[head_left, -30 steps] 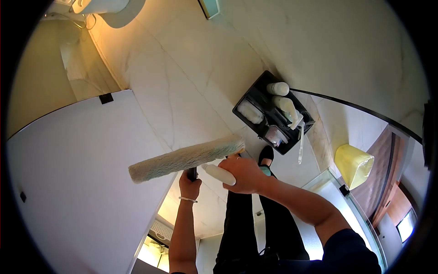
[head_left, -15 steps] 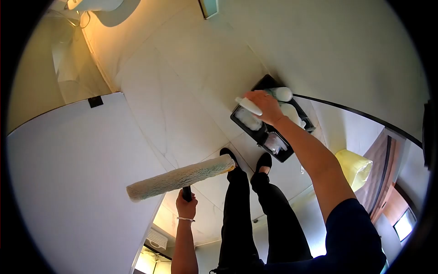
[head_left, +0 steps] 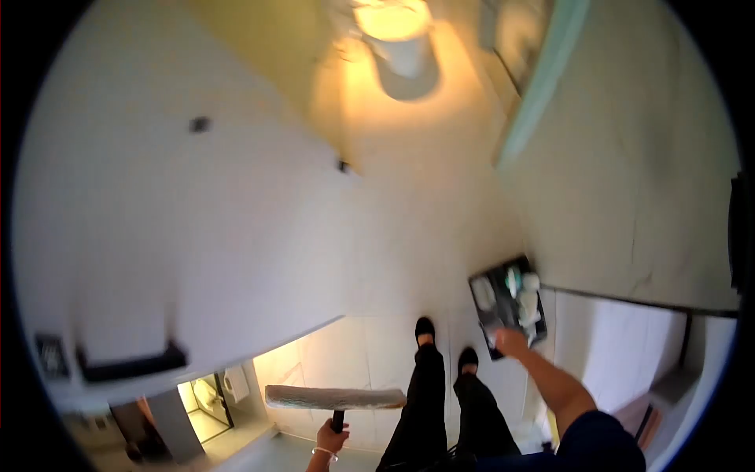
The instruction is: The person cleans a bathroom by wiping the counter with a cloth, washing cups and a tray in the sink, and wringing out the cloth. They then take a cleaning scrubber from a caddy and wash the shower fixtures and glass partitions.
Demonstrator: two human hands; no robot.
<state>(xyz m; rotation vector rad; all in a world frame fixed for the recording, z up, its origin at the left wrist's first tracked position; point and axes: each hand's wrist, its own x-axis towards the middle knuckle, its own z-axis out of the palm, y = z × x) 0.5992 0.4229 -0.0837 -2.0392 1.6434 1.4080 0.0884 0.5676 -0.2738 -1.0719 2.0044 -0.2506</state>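
My left hand [head_left: 330, 437] is wrapped round the black handle of a T-shaped window washer [head_left: 334, 397]. Its long, pale fleece sleeve lies crosswise in front of my legs. On the floor to my right stands a black cleaning caddy [head_left: 474, 289] with white bottles [head_left: 529, 303] and other items in its compartments. At the caddy's near end is my right hand [head_left: 511, 343], smeared by motion. Its fingers do not show clearly, nor can I make out whether it holds anything.
A large white door panel [head_left: 197, 252] with a black handle [head_left: 130, 366] fills the left. Ahead, a toilet [head_left: 401, 51] sits under warm light, and a glass panel edge [head_left: 543, 86] is at upper right. My black shoes [head_left: 425, 326] stand beside the caddy.
The view has swung, bringing the toilet and door handle into sight. My right hand has moved from the caddy's far part to its near end. The window washer stays in my left hand.
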